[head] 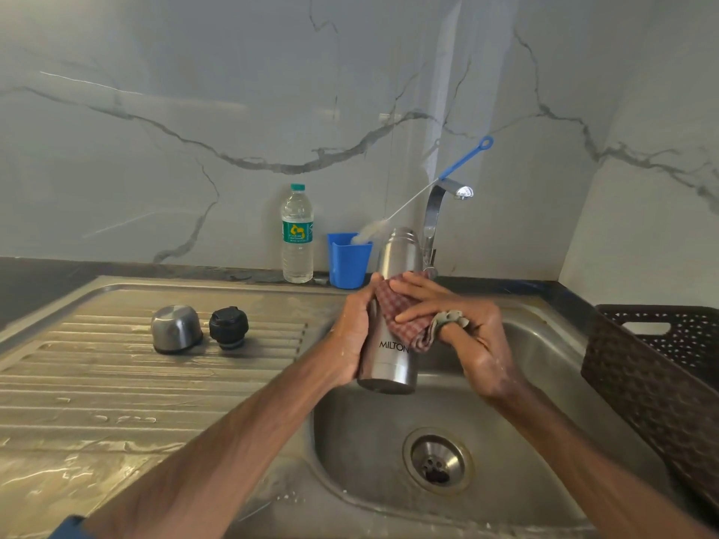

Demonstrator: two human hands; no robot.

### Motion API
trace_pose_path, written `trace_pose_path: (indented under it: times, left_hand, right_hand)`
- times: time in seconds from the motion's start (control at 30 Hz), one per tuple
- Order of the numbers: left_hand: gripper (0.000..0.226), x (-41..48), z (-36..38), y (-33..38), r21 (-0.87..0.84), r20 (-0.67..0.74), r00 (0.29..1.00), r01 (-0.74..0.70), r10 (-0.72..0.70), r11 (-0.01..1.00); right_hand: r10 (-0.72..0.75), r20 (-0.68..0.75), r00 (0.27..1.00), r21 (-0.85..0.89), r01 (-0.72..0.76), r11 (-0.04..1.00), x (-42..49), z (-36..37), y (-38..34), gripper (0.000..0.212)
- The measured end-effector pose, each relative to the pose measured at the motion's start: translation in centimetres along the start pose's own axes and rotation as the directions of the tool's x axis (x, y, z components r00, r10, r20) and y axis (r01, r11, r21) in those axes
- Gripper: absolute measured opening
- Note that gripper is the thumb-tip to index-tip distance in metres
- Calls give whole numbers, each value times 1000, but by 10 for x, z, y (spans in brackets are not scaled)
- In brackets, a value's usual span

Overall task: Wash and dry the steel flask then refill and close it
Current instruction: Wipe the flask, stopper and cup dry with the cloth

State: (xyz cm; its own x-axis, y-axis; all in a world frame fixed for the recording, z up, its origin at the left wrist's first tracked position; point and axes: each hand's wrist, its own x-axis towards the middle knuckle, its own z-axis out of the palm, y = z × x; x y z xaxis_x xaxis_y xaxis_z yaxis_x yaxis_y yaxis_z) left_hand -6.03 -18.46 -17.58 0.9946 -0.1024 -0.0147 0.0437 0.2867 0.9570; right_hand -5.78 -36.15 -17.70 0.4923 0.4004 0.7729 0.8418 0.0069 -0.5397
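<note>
The steel flask (393,359) is upright over the sink basin (544,383), its mouth uncovered. My left hand (352,336) grips its body from the left. My right hand (459,328) holds a red checked cloth (404,313) and presses it against the flask's side. On the draining board (116,402) to the left stand the flask's steel cup lid (176,327) and its black stopper (228,327). A full plastic water bottle (297,233) stands at the wall.
A blue cup (348,262) behind the flask holds a long bottle brush (424,196) with a blue handle. The chrome tap (437,215) rises behind the flask. A dark woven basket (661,375) sits at the right of the sink. The drain (437,461) lies below.
</note>
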Motion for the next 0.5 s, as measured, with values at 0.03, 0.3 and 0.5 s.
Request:
trace_pose_path:
  times: [0.03,0.3,0.5]
  left_hand:
    - [59,-2,0,1,1,-3,1000,-8,8,1000]
    - [71,-11,18,-6,128,74,995,57,-66,990]
    - [56,-10,5,-5,165,24,1000,3,-7,986]
  right_hand:
    - [-14,13,1000,-16,14,1000,2,0,1,42]
    - [88,-276,957,0,-92,996,10,-24,10,41]
    - [-57,-74,996,-123,48,991,7,-11,6,44]
